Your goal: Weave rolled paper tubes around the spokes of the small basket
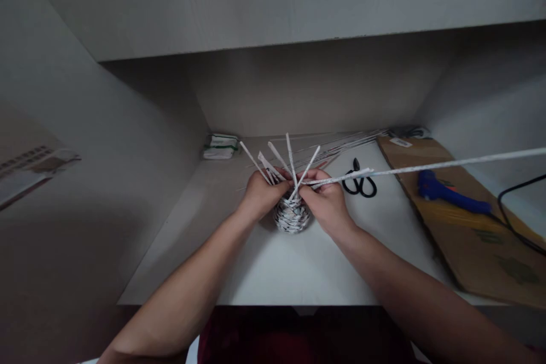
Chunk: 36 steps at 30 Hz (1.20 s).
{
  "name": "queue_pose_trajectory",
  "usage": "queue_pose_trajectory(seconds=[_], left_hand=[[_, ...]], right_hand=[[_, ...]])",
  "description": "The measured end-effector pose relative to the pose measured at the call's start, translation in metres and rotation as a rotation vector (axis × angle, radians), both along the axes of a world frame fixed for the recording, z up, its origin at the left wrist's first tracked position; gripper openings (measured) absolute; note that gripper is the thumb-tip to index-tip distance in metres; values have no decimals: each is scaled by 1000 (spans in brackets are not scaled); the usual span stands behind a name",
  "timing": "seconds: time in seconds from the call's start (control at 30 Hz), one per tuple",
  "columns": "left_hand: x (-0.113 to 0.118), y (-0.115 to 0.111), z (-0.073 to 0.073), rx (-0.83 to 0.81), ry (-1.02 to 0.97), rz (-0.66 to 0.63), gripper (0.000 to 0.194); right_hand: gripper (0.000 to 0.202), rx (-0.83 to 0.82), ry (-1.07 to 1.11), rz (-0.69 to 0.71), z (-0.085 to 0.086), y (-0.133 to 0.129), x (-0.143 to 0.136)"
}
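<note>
A small woven paper basket (292, 217) stands on the white desk, with several paper sticks (290, 153) fanning up from its rim. My left hand (265, 189) is closed around the left side of the rim, its thumb against the sticks. On the other side my right hand (325, 199) pinches a long paper strip (426, 168) at the rim. That strip runs off past the right edge of the view. Parts of the fingers behind the basket are hidden.
Black-handled scissors (359, 182) lie right of the basket. A blue glue gun (452, 194) with a black cord rests on flattened cardboard (478, 250). Loose paper sticks (341, 147) lie at the back, and a white packet (220, 147) sits back left. An overhanging panel (298, 5) is above.
</note>
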<state>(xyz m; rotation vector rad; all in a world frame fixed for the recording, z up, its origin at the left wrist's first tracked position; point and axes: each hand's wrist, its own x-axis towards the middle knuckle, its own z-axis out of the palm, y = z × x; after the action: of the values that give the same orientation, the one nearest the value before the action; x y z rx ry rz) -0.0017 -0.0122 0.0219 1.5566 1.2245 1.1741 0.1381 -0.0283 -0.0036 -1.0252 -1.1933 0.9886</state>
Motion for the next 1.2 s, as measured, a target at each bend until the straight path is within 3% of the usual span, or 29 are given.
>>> queue_pose_trajectory(seconds=[0.3, 0.57, 0.8, 1.03, 1.2], left_hand=[[2, -1, 5, -42, -74, -36, 11], [-1, 5, -5, 68, 99, 141, 9], [-1, 7, -11, 131, 131, 183, 10], [2, 6, -11, 11, -128, 78, 14], [2, 5, -5, -52, -174, -23, 22]], right_hand=[[19, 28, -29, 21, 4, -1, 1], [16, -5, -86, -12, 2, -1, 3], [12, -42, -91, -60, -8, 7, 6], [15, -89, 16, 21, -2, 7, 2], [16, -137, 69, 36, 1, 4, 1]])
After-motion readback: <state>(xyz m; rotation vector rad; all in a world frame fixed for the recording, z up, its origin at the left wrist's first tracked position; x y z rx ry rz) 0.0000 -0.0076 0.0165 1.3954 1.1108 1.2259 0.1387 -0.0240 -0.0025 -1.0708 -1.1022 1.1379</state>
